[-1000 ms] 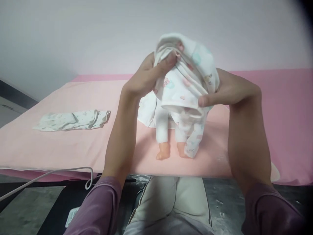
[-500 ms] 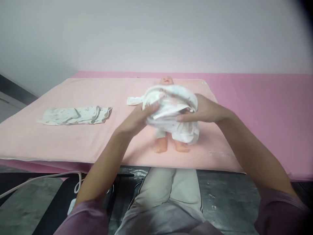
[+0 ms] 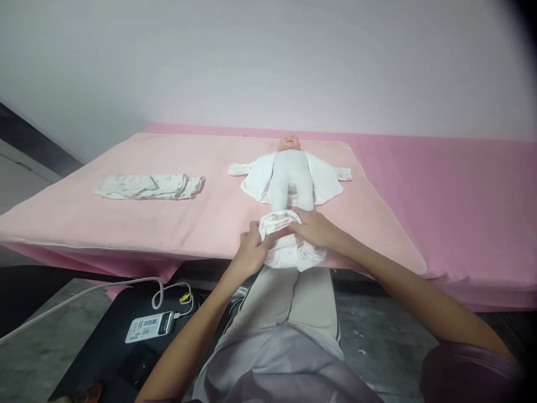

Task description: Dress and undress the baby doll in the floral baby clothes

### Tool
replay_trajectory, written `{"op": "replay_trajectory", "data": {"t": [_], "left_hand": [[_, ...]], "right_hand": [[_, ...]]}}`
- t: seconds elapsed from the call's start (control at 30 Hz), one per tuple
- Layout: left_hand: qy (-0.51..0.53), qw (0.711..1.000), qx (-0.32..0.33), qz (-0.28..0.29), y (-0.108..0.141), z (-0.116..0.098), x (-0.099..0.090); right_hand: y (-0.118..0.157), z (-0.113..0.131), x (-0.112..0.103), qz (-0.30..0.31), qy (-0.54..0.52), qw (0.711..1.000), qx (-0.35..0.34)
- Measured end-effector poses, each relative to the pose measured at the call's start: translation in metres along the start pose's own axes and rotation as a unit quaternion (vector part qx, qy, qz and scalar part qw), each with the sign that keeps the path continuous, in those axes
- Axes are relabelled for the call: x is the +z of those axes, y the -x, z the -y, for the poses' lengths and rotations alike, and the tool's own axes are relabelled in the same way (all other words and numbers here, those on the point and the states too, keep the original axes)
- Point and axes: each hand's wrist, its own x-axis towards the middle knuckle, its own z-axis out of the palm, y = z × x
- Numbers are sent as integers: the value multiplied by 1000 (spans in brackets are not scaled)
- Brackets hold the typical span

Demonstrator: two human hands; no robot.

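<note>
A baby doll (image 3: 292,168) lies on its back, head away from me, on the pale pink mat. Under it a small white jacket (image 3: 257,180) is spread, with its sleeves stretched out to both sides. At the doll's feet, by the mat's near edge, are white patterned baby pants (image 3: 285,257), bunched up. My left hand (image 3: 253,249) grips their left side with the thumb on top. My right hand (image 3: 312,226) is closed on the upper right of the bunched opening, close to the doll's foot. The doll's feet are hidden by the cloth and my hand.
To the left a folded patterned cloth (image 3: 153,186) lies on the pale pink mat (image 3: 201,224). Brighter pink bedding (image 3: 453,212) extends to the right. Below, a white power bank (image 3: 149,327) with a cable rests on a black surface. A wall rises behind.
Both hands have come down toward me with the pants, from above the doll's body to its feet. The doll's body and the spread jacket are now uncovered. My view has shifted slightly.
</note>
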Motion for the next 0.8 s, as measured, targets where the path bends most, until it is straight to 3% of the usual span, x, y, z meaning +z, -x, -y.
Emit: {"op": "replay_trajectory", "data": {"t": [0.07,0.17,0.3,0.4,0.53,0.63,0.8], "left_hand": [[-62,998,2,-6,0,6,5],[-109,992,68,6,-3,11,9],[-34,996,80,26,-15,13,7],[77,993,89,17,-30,15,3],[69,987,142,-13,-47,13,-8],[49,985,163,7,-54,13,-22],[78,979,134,129,-64,7,-41]], "right_hand": [[-1,0,9,1,66,998,20],[-4,4,20,-4,148,989,24],[-11,3,23,-13,126,992,-15],[-17,-6,14,-40,71,994,-79],[-30,-22,-4,-62,31,970,-234],[-43,-37,-20,-21,-10,960,-277],[-62,-64,-42,103,-190,956,-200]]}}
